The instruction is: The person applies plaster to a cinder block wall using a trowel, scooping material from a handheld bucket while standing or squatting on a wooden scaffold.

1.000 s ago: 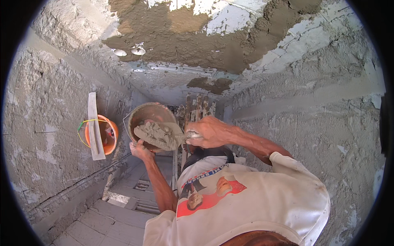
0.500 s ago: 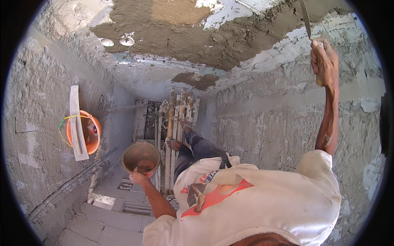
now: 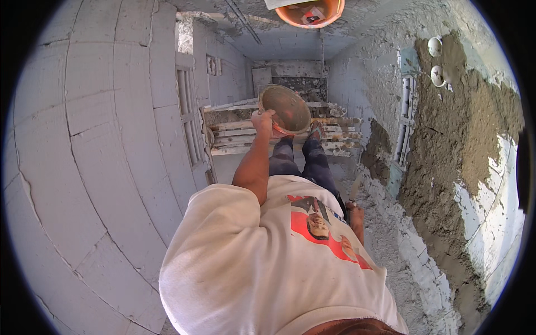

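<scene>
Plainly, left hand, gripped bucket (grimy inside)

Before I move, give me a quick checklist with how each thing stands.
1. Left hand gripping the smeared bucket at its rim: ok.
2. Right hand holding the trowel: ok.
3. Both feet on the planks: cannot tell; the smeared bucket hides one.
4. Orange bucket well supported: cannot tell; the picture cuts it off.
5. Mortar covering the right-hand wall: not ok; pale patches show.
</scene>
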The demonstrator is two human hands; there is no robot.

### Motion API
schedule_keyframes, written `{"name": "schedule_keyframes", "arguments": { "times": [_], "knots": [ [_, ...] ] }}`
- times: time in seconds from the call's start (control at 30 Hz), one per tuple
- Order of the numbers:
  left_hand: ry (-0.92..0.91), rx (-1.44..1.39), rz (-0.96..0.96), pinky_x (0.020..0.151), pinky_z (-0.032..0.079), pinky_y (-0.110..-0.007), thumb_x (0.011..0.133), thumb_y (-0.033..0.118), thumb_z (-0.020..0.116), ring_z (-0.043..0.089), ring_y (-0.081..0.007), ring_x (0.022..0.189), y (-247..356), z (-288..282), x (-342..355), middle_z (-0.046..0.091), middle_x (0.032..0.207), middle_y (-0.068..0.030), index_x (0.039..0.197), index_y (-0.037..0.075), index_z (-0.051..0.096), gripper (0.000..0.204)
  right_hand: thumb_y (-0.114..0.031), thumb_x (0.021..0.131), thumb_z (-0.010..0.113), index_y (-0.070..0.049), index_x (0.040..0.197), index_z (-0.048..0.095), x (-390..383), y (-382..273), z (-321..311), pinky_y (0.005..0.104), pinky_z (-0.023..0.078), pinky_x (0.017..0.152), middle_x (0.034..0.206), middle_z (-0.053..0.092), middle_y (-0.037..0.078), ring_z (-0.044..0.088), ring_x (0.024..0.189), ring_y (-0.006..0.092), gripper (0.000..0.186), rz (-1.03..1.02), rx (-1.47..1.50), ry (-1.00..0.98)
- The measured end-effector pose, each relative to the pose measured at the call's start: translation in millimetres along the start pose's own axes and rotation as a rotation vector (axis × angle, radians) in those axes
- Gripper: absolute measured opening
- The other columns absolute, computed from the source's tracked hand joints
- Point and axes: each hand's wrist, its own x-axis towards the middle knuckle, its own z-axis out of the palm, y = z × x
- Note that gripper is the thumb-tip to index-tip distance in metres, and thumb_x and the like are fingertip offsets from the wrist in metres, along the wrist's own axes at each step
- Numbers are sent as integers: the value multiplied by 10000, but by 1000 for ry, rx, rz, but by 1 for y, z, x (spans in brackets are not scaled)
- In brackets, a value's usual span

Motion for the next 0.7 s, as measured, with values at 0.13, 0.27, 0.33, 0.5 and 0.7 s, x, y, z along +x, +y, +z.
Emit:
{"name": "schedule_keyframes", "arguments": {
  "times": [0.13, 0.27, 0.33, 0.5, 0.7],
  "knots": [
    [42, -225, -103, 506, 525, -380, 737, 46, 750, 644, -253, 621, -36, -42, -8, 661, 925, -131, 1028, -40, 625, 328, -59, 789, 667, -30, 918, 546, 23, -67, -12, 322, 447, 419, 742, 640, 85, 555, 478, 165, 179, -85, -271, -213],
    [75, -376, -44, 519, 523, -376, 761, 35, 735, 637, -239, 604, -49, -38, -19, 665, 897, -133, 1064, -42, 628, 330, -51, 768, 674, -53, 1001, 525, 95, -111, -48, 307, 442, 382, 742, 653, 84, 540, 441, 147, 276, -114, -449, -325],
    [46, -414, -27, 545, 529, -351, 787, 34, 724, 641, -216, 623, -52, -45, -18, 665, 873, -116, 1077, -40, 630, 315, -41, 774, 660, -58, 1010, 522, 131, -124, -54, 302, 440, 378, 731, 644, 80, 532, 434, 147, 274, -164, -604, -315],
    [32, -241, 136, 619, 514, -271, 869, 62, 685, 633, -129, 727, -67, -43, 17, 635, 817, -49, 987, 10, 618, 146, -61, 807, 619, -71, 993, 520, 176, -136, -40, 296, 433, 379, 730, 643, 72, 510, 428, 136, 211, -187, -567, -340],
    [-48, 312, 310, 622, 473, -257, 898, 98, 680, 494, -70, 646, -117, -51, 123, 511, 736, 20, 937, 33, 584, 123, -53, 805, 615, -45, 933, 496, 217, -112, -7, 301, 439, 385, 729, 621, 81, 538, 440, 150, 175, -153, -583, -382]
  ]
}}
